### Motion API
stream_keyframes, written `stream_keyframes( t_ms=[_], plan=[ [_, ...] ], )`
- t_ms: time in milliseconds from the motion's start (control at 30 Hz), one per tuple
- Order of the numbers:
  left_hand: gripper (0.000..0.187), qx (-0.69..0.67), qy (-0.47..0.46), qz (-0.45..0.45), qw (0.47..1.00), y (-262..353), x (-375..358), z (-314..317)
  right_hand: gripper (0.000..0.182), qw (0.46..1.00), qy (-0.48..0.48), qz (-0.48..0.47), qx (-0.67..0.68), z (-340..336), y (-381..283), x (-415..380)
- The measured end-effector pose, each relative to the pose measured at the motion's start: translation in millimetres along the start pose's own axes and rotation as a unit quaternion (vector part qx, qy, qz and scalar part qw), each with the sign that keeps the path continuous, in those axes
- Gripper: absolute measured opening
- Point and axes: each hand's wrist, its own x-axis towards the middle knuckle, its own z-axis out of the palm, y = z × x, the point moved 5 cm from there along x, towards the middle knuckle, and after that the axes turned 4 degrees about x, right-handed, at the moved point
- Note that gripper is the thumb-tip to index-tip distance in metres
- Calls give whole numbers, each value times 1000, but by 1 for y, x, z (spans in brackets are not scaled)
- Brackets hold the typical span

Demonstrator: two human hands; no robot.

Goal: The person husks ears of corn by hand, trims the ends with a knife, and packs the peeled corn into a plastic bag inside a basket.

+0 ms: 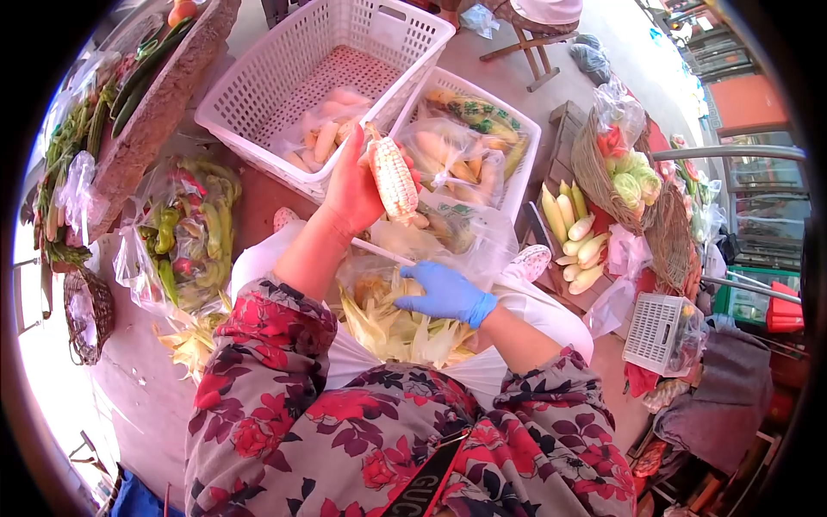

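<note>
In my bare left hand (354,191) is a husked ear of corn (395,184) with pale kernels, held tilted in front of the white crates. The fingers wrap round its back and are partly hidden. My right hand (448,294), in a blue glove, is lower, over a pile of pale green corn husks (413,336) in my lap. Its fingers point left and are spread apart, with nothing visible between them. A clear plastic bag (469,233) lies just beyond the husks.
Ahead stand a large white crate (250,133) with bagged corn and a smaller white crate (532,142) with more corn. Pale ears of corn (581,250) lie at the right, near a basket (596,185) of vegetables. A bag of green peppers (185,233) sits at the left.
</note>
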Motion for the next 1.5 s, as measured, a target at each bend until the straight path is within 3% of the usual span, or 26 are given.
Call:
stream_keyframes(
  t_ms=[67,167,233,300,367,467,500,567,633,700,733,800,833,867,900,933,967,1067,1100,1233,1333,1433,1500],
  plan=[
    [51,29,-26,22,999,-2,0,4,68,977,104,91,161,-34,7,7],
    [37,71,-62,62,994,-9,3,2,57,856,233,-56,458,-51,9,19],
    [35,127,-39,85,988,-14,1,4,52,835,257,-123,470,-54,-3,27],
    [30,170,-25,114,978,-20,2,1,52,835,256,-105,476,-59,-8,27],
    [27,222,-13,122,967,-21,0,1,55,850,225,-10,476,-58,-6,27],
    [25,220,26,103,970,-11,-1,-4,55,883,270,-18,383,-67,-6,32],
    [25,186,62,61,979,-10,1,-13,58,899,353,-107,237,-71,-6,32],
    [22,95,95,-11,991,-13,2,-33,59,915,352,-194,38,-81,-26,28],
    [23,135,84,9,987,-8,-5,-31,64,906,331,-239,-110,-93,-41,23],
    [23,199,116,61,971,7,-21,-16,62,900,344,-226,-146,-115,-48,22],
    [22,280,125,121,944,16,-26,-20,61,897,349,-217,-165,-122,-49,23],
    [22,432,140,237,859,34,-34,-29,59,883,414,-212,-69,-139,-47,32],
    [19,549,138,234,790,39,-50,-19,57,880,427,-173,119,-147,-37,46],
    [19,652,92,237,714,35,-56,-14,55,876,444,-140,127,-160,-35,58],
    [20,748,48,222,624,19,-59,-19,54,888,433,-147,61,-170,-42,79],
    [22,813,-15,122,569,8,-62,-18,53,895,421,-150,-4,-180,-50,102],
    [18,855,-66,94,505,-4,-65,-22,52,901,393,-147,-112,-182,-67,127],
    [12,903,-131,14,408,-13,-66,-31,49,890,255,-152,-347,-168,-93,221],
    [5,904,-105,39,412,-12,-63,-33,52,874,222,-148,-406,-160,-91,252],
    [9,900,-111,53,419,12,-57,-23,51,828,172,-99,-525,-137,-54,336],
    [7,899,-98,69,422,12,-59,-26,46,822,230,-53,-518,-152,-45,325],
    [10,911,-103,58,395,6,-57,-26,34,833,337,-138,-416,-174,-52,272],
    [13,909,-114,51,398,-3,-54,-29,28,893,356,-138,-236,-182,-53,222]
  ],
)
